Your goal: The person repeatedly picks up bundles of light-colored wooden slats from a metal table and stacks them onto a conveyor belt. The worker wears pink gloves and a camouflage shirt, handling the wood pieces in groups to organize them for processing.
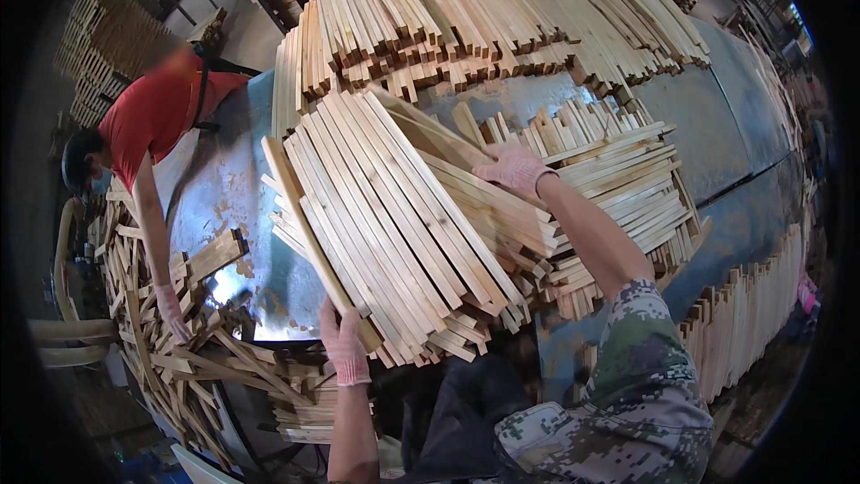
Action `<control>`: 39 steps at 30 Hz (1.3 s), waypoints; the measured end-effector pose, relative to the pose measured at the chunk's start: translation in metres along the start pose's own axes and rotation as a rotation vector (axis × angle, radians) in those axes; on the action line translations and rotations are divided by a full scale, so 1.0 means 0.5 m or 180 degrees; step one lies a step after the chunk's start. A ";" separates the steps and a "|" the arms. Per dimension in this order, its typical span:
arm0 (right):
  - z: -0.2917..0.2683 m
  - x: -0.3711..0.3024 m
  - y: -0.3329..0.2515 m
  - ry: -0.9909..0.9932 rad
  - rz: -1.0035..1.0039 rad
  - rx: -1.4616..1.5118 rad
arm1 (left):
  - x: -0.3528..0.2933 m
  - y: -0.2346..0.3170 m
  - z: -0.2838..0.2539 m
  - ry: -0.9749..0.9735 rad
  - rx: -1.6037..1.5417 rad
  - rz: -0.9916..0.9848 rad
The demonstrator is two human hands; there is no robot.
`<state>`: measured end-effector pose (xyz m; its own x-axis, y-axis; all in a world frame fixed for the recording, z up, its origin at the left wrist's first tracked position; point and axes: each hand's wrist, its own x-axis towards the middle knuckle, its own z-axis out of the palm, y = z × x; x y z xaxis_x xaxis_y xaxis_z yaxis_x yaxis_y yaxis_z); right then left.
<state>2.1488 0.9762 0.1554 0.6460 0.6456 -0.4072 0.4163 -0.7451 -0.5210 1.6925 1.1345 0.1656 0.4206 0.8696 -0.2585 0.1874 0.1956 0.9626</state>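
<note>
Both my hands wear pale pinkish gloves. My left hand [343, 341] is closed around the near end of a long wooden strip [305, 215], which lies along the left side of a stack of pale strips [385, 206]. On the other side of that stack, my right hand [517, 168] grips the near end of another wooden slat [430, 125]. This slat slants away to the far left, slightly blurred. Beneath my right forearm lies a crosswise pile of strips [618, 179].
Long rows of stacked strips [466, 13] line the metal table's [699, 116] far side. More strips [743, 323] stand at the near right. On the left, a co-worker in a red shirt [161, 108] bends over a tangled heap of wood pieces [170, 367], one gloved hand on it.
</note>
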 end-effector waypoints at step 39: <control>0.034 -0.168 -0.138 -0.0868 -0.0370 0.0946 | 0.109 -0.106 0.002 -0.0241 -0.1621 -0.0503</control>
<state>2.0549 0.9765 0.2125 0.3960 0.7730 -0.4957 0.2478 -0.6098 -0.7528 1.7065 1.1712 0.1002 0.4885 0.7804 -0.3903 -0.1927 0.5328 0.8240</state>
